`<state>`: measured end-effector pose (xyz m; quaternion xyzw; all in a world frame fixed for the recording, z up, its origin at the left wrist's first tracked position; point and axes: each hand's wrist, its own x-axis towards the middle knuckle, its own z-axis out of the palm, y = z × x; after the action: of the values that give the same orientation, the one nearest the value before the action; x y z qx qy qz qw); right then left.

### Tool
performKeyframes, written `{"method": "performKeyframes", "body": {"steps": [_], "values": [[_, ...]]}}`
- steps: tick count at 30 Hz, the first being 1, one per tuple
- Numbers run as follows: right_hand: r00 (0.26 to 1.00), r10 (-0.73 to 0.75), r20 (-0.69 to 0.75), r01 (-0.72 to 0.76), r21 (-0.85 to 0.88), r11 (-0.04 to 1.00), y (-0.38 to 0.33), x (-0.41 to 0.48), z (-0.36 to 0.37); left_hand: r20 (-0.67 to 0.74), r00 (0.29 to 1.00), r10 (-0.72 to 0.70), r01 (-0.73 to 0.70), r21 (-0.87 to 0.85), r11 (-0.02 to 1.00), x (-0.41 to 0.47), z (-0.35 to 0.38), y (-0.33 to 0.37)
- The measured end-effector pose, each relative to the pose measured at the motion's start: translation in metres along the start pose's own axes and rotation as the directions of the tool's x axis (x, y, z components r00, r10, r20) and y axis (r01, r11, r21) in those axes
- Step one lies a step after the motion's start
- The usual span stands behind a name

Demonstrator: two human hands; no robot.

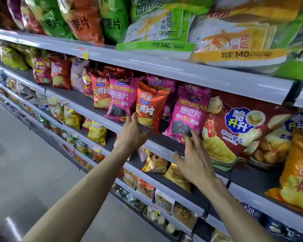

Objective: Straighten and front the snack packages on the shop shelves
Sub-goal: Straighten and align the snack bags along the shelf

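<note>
Both hands are up at the second shelf rail [164,149], the landmark for what follows. The left hand [132,131] has its fingers curled on the lower edge of an orange-red Qinqin potato chip bag [150,109], which stands just above the rail, tilted and turned askew against its neighbours; whether the thumb closes behind the bag cannot be told. The right hand [194,159] is spread open, fingers splayed, holding nothing, with its fingertips at the bottom of a magenta Moyupian bag [191,116] that stands just above the rail to the right of the chip bag. A second magenta Moyupian bag [120,102] stands above the rail to the chip bag's left, and a large red potato-stick bag [243,130] leans above it farther right.

The chip bag looks light and air-puffed, with slick, crinkly film and brittle contents, so squeezing its belly would likely crush the chips. Better, it seems, to take it by the flat bottom seam or the side edges and swivel it square to the rail.
</note>
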<state>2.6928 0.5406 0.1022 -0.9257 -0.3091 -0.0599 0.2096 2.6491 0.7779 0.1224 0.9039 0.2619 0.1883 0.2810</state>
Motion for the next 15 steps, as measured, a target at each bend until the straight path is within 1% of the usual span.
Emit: {"method": "performKeyframes", "body": {"steps": [5,9,12,15], "values": [[0.996,0.093,-0.010,-0.092,0.012,0.996,-0.001,0.005,0.013,-0.047,0.998,0.044,-0.050,-0.137,0.989,0.038,0.018,-0.008],[0.983,0.185,-0.021,-0.183,0.067,0.981,-0.009,0.010,0.020,-0.044,0.999,0.013,-0.022,-0.206,0.978,0.059,0.028,-0.011],[0.958,0.285,-0.016,-0.279,0.154,0.948,-0.015,0.017,0.021,-0.057,0.998,0.000,-0.015,-0.259,0.966,0.074,0.033,-0.011],[0.932,0.362,-0.016,-0.340,0.309,0.888,-0.021,0.021,0.026,-0.062,0.998,0.000,-0.018,-0.296,0.955,0.083,0.038,-0.011]]}}
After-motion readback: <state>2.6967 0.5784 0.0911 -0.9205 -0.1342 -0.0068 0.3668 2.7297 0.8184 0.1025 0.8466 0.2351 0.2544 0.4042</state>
